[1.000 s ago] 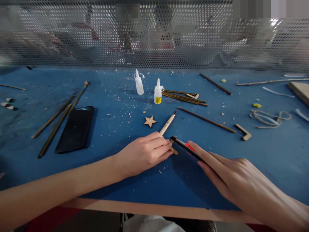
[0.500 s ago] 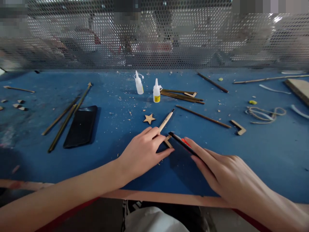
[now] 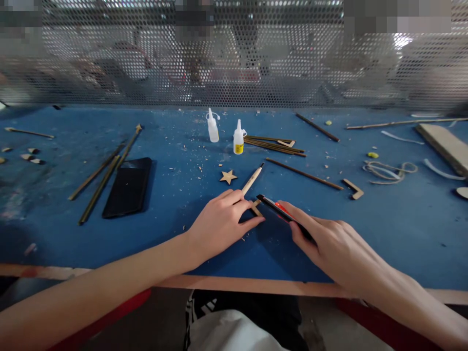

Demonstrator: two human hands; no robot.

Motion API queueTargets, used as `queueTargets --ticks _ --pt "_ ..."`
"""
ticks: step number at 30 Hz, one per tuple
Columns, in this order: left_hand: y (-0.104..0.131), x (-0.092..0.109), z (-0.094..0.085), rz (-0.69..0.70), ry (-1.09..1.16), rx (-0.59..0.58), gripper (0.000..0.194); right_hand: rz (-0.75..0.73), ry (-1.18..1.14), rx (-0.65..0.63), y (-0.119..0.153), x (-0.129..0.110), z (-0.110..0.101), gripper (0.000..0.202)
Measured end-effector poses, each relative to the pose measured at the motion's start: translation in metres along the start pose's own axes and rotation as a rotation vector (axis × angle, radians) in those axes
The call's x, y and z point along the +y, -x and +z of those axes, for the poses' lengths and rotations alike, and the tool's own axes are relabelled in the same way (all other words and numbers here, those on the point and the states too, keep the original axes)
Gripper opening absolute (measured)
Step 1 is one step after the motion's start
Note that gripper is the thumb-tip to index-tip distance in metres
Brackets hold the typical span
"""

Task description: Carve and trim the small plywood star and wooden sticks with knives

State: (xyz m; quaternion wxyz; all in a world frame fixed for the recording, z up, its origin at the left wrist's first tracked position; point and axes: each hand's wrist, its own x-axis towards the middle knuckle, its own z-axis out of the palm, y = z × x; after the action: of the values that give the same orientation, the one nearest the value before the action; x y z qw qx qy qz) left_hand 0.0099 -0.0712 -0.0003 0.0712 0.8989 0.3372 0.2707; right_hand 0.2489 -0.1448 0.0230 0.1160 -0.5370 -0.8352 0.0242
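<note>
My left hand (image 3: 219,225) presses on the table, with a small angled piece of wood (image 3: 257,208) pinched between thumb and fingers. Part of that piece is hidden beneath the fingers. A pale wooden stick with a dark tip and small markings (image 3: 252,180) sticks out past my left knuckles; its lower end is covered. In my right hand (image 3: 329,239) is a utility knife (image 3: 280,209), black with a red slider. Its blade end points at the angled piece, close by; I cannot tell whether they touch. A wooden star (image 3: 228,177) lies just beyond my left hand.
Two white glue bottles (image 3: 239,139) stand ahead, beside several thin brown sticks (image 3: 274,145). Left are a black phone (image 3: 127,187) and more sticks. To the right lie an L-shaped wood piece (image 3: 353,189), string (image 3: 387,171) and a board (image 3: 442,146). A perforated metal screen (image 3: 234,63) borders the back.
The view has shifted slightly. My right hand has changed its angle on the knife a little, and the blade end stays near the wood piece. My left hand keeps its hold.
</note>
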Motion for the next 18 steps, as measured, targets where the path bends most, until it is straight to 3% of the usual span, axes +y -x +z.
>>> queueTargets --ticks 11,18 --pt "0.000 -0.004 0.002 0.054 0.027 -0.009 0.032 -0.074 0.099 -0.069 -0.001 -0.001 0.002 0.054" --pt "0.000 -0.005 0.003 0.044 0.016 -0.018 0.035 -0.027 0.116 -0.052 0.011 -0.003 0.006 0.056"
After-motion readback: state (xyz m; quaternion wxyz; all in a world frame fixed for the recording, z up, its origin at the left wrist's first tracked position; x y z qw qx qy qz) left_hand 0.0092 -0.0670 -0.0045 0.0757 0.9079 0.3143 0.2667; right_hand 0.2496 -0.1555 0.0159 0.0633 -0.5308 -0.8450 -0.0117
